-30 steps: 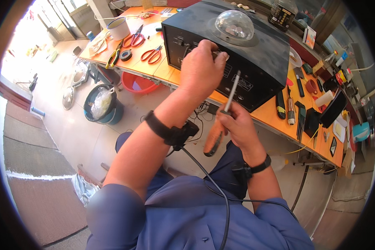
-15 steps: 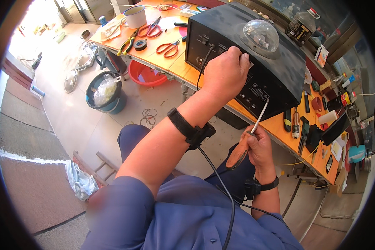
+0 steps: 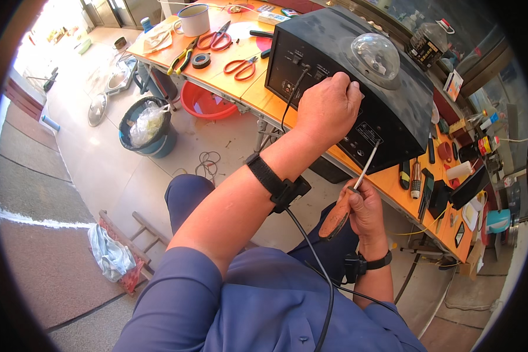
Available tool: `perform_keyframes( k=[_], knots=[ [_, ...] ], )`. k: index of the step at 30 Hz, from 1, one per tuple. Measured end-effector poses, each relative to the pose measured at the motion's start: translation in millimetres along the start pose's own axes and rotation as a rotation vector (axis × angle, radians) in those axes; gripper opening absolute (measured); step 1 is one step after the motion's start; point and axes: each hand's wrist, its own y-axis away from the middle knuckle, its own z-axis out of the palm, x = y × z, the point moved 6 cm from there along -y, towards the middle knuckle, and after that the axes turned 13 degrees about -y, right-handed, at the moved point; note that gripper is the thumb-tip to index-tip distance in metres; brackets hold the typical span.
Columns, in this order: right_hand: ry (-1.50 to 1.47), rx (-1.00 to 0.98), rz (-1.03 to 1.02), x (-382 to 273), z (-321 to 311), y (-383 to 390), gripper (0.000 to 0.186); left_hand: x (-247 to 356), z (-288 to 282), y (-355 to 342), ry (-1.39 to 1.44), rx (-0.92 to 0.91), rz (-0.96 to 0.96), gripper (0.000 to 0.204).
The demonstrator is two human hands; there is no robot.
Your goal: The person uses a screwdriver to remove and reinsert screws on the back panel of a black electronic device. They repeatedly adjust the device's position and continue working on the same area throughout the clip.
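Observation:
A black box-shaped device [image 3: 408,102], which looks like a speaker, stands tilted on the table edge with its panel of switches and sockets toward me. A clear dome [image 3: 375,57] bulges from its top, and a black cable [image 3: 293,94] is plugged into the panel. My left hand [image 3: 330,108] is closed against the middle of that panel; whatever its fingertips pinch is hidden behind them. Lower and to the right, my right hand [image 3: 366,208] grips a screwdriver [image 3: 336,218] with a worn reddish-brown handle. Its metal shaft points up at the panel's lower right part, the tip at or close to the surface.
On the orange table [image 3: 249,91] lie red-handled scissors [image 3: 215,39], yellow-black pliers [image 3: 183,57], black tape [image 3: 201,60] and an enamel mug [image 3: 193,20]. More tools, including another screwdriver [image 3: 416,179], lie at right. Below are a red basin [image 3: 202,108] and a lined bucket [image 3: 158,144].
The view has shifted slightly, so the device and table sit a little differently in the picture. My left hand stays at the panel, and my right hand still holds the screwdriver.

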Motion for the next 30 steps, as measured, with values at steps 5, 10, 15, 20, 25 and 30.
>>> perform_keyframes(
  k=[5, 10, 15, 20, 25, 30],
  knots=[
    [0.010, 0.007, -0.005, 1.5, -0.9, -0.3, 0.040, -1.0, -3.3, -0.5, 0.023, 0.014, -0.036, 0.030],
    [-0.018, -0.014, 0.019, 2.6, -1.0, 0.4, 0.040, -0.5, -1.8, -2.1, 0.067, 0.037, -0.054, 0.029],
    [0.048, 0.025, -0.024, 2.9, -1.8, -1.3, 0.045, -8.4, 4.2, -4.9, 0.167, -0.018, -0.138, 0.034],
    [0.020, 0.024, -0.009, 4.8, -0.7, 0.3, 0.030, -26.1, 8.5, 12.0, 0.529, -0.187, -0.362, 0.034],
    [0.020, 0.001, -0.008, 8.8, -1.4, -1.2, 0.030, -73.4, -22.8, 40.9, 0.487, -0.149, -0.392, 0.021],
    [0.101, -0.026, 0.022, 18.4, -1.5, -5.6, 0.032, -172.2, -74.6, 55.2, 0.129, -0.106, -0.517, 0.019]
  ],
)
